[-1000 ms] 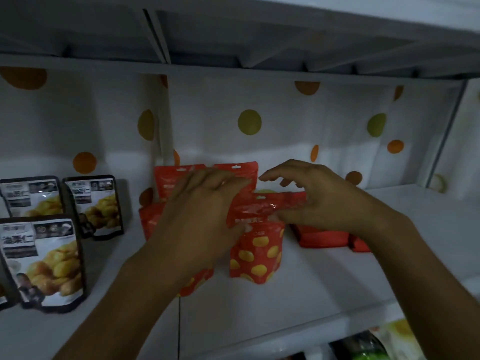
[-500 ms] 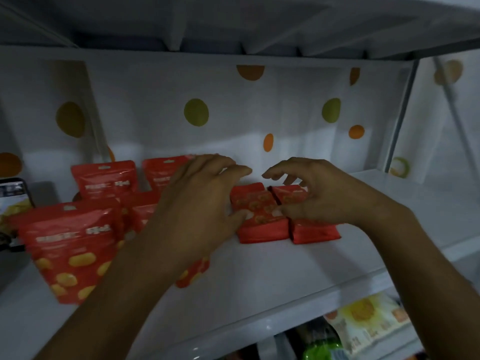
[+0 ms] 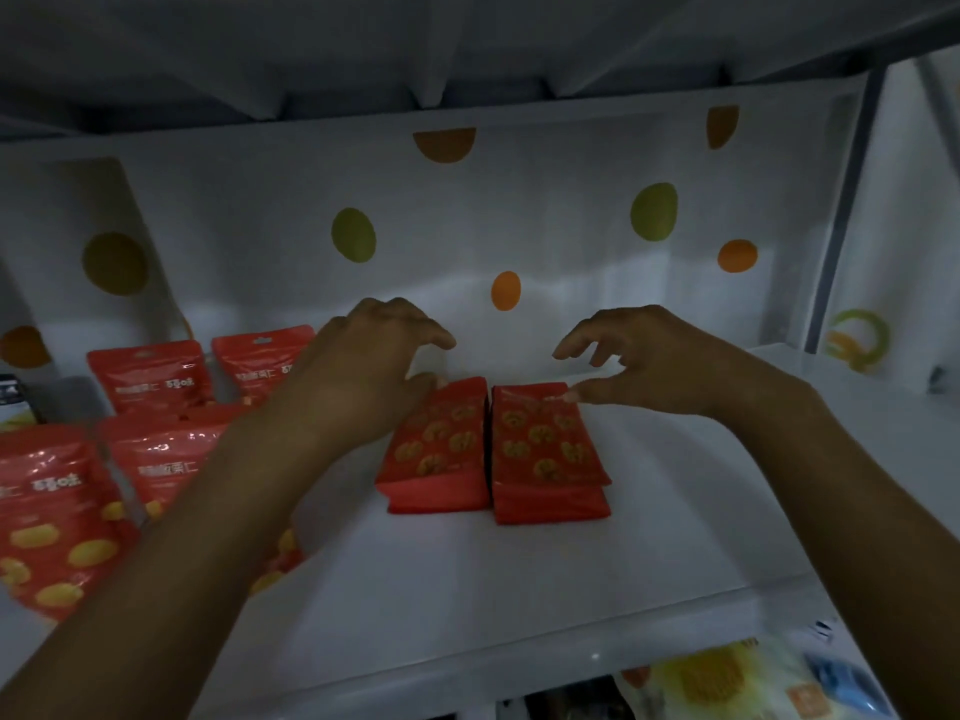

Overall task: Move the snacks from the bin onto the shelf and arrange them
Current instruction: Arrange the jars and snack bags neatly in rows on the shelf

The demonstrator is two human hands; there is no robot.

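Two flat red snack packs lie side by side on the white shelf (image 3: 467,589): the left pack (image 3: 436,449) and the right pack (image 3: 545,449), each on top of another red pack. My left hand (image 3: 363,366) hovers at the far end of the left pack, fingers spread, thumb touching its top edge. My right hand (image 3: 649,356) is open over the far end of the right pack, thumb tip on its top edge. Several upright red pouches (image 3: 150,376) stand to the left.
A big red pouch with yellow nuts (image 3: 52,522) stands at the front left. The dotted back wall (image 3: 467,226) closes the shelf. A dark pack (image 3: 13,402) peeks in at far left. Yellow packs (image 3: 727,678) lie on the lower shelf.
The view has shifted right and closer. Both hands lifted and opened from over the two flat red packs, now uncovering them; only the thumbs touch their far edges.
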